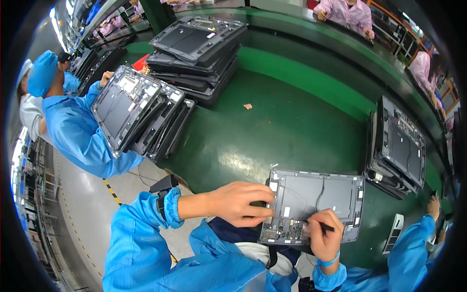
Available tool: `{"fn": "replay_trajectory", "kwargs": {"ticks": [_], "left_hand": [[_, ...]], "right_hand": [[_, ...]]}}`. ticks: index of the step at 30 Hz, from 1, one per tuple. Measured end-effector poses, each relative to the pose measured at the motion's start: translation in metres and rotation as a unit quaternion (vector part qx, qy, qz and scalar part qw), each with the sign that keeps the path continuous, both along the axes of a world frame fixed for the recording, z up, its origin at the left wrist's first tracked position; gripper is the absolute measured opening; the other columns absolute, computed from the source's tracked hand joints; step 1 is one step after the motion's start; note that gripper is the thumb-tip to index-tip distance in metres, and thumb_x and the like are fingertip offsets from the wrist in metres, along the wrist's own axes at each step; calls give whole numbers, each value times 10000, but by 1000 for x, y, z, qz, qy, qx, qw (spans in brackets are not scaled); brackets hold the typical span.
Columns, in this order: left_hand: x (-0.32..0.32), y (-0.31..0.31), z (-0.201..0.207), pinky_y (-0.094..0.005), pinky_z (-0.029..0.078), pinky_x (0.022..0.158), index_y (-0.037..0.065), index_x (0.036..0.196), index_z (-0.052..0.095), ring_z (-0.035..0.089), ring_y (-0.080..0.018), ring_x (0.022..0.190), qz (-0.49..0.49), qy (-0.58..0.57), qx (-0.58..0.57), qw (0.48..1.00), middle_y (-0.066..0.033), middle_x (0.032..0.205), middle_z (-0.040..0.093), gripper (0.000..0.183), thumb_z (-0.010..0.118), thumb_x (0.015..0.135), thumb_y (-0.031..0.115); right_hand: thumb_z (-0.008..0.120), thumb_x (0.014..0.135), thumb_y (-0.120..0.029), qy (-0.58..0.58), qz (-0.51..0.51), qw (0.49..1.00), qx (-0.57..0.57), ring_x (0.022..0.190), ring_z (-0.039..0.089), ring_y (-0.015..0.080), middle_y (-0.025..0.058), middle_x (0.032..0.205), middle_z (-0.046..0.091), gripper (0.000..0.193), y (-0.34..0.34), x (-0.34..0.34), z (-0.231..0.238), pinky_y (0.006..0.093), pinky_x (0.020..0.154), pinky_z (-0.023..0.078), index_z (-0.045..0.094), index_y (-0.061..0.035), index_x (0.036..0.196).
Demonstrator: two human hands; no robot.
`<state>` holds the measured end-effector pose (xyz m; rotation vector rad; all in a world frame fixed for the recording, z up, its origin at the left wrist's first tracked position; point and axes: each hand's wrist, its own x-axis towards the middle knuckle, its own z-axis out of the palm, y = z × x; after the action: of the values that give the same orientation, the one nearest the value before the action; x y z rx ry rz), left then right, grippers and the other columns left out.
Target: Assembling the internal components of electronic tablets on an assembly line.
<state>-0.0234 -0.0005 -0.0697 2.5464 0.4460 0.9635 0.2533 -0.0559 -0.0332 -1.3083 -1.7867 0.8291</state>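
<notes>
An opened laptop casing [316, 194] lies on the green bench in front of me, dark grey, with a circuit board along its near edge and a thin dark cable across its flat area. My left hand [243, 204] has its fingers curled over the casing's left edge. Over the circuit board, my right hand [325, 236] is closed in a pinch around a slim black tool [328, 227]. The tool's tip is hidden, so its exact kind does not show.
Stacks of similar casings stand at the back left [199, 39], left [129, 107] and right [404, 141] of the green bench [272, 131]. A small tan scrap [248, 106] lies mid-bench. Co-workers in blue sit left and right; a white-and-black strip [393, 233] lies at right.
</notes>
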Motion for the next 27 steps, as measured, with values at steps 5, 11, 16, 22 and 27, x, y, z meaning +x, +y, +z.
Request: {"fn": "replay_trajectory", "kwargs": {"ticks": [5, 11, 16, 22, 27], "left_hand": [[-1, 18, 8, -390, 571, 807, 85, 1055, 713, 657, -307, 1028, 119, 6, -12, 993, -96, 1045, 607, 258, 752, 807, 146], [-6, 31, 2, -375, 531, 764, 124, 1046, 731, 638, -254, 889, 95, 28, 66, 993, -80, 1054, 622, 245, 753, 804, 158], [-7, 38, -1, -388, 517, 786, 149, 1045, 727, 624, -263, 918, 83, 43, 76, 993, -75, 1066, 622, 244, 747, 807, 196], [-8, 45, -2, -376, 475, 747, 157, 1059, 691, 599, -240, 904, 58, 53, 74, 994, -74, 1092, 606, 243, 714, 825, 219], [-6, 48, 0, -378, 490, 731, 149, 1055, 711, 597, -249, 845, 61, 38, 81, 994, -73, 1075, 617, 262, 736, 798, 200]], "right_hand": [[587, 836, -2, -115, 98, 981, 124, 881, 577, 332, 120, 907, 617, 50, 25, 7, 27, 428, 787, 455, 600, -5, 884], [701, 853, -197, -270, 196, 932, 143, 747, 642, 312, 114, 790, 660, 194, 75, -27, 22, 424, 712, 486, 612, -54, 948], [682, 841, -152, -297, 208, 919, 151, 701, 656, 317, 103, 712, 658, 109, 85, -27, -2, 434, 674, 515, 610, -72, 861], [597, 702, -34, -269, 222, 933, 86, 692, 656, 341, 109, 724, 671, 148, 83, -26, 5, 456, 654, 528, 619, -89, 838], [592, 712, -79, -298, 205, 931, 46, 653, 654, 368, 136, 684, 663, 83, 84, -30, 10, 476, 621, 532, 630, -90, 786]]}}
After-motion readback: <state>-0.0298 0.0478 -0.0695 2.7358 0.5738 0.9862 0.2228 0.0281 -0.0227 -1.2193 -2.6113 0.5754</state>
